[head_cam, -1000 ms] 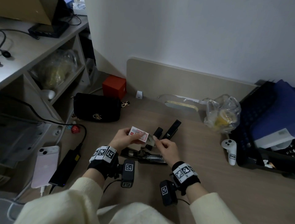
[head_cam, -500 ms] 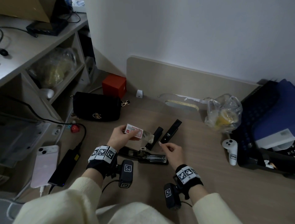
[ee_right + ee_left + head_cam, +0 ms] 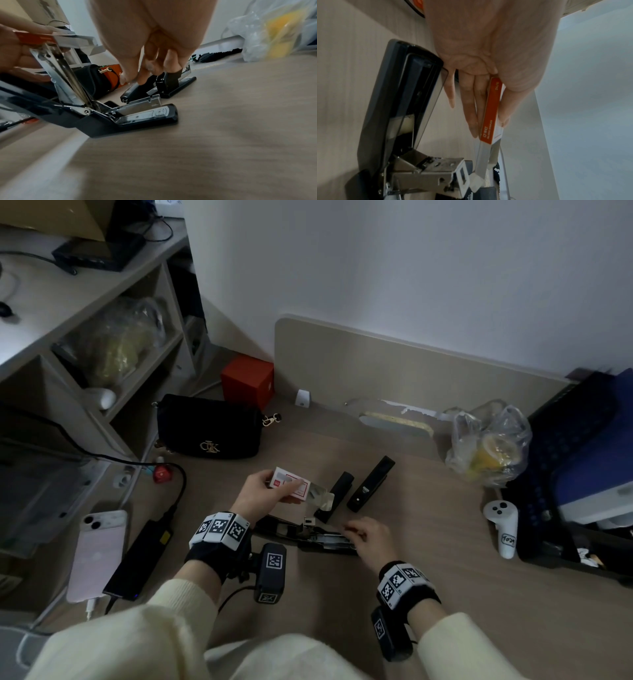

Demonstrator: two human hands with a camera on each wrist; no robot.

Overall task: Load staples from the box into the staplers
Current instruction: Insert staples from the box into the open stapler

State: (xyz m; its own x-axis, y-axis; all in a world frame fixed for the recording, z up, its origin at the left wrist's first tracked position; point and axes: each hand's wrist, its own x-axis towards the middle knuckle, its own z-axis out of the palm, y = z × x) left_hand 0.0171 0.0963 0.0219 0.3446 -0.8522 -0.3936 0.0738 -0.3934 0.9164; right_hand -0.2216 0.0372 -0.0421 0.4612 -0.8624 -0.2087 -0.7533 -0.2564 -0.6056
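Black handbag [image 3: 209, 430], red cube box [image 3: 247, 380], pink phone [image 3: 97, 553], white controller [image 3: 501, 525], plastic bag [image 3: 488, 445]

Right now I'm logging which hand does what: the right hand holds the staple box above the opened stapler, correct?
Not quite: the left hand holds the staple box above the opened stapler, as the head view shows. The right hand is lower, beside the stapler.

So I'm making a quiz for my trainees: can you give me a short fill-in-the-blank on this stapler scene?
1. The staple box is held in the person's ____ hand.
2. The stapler nearest the person lies with its top swung ____.
3. The black handbag sits beside a ____ cube-shaped box.
4. The pink phone lies to the person's ____.

Missing words: left; open; red; left
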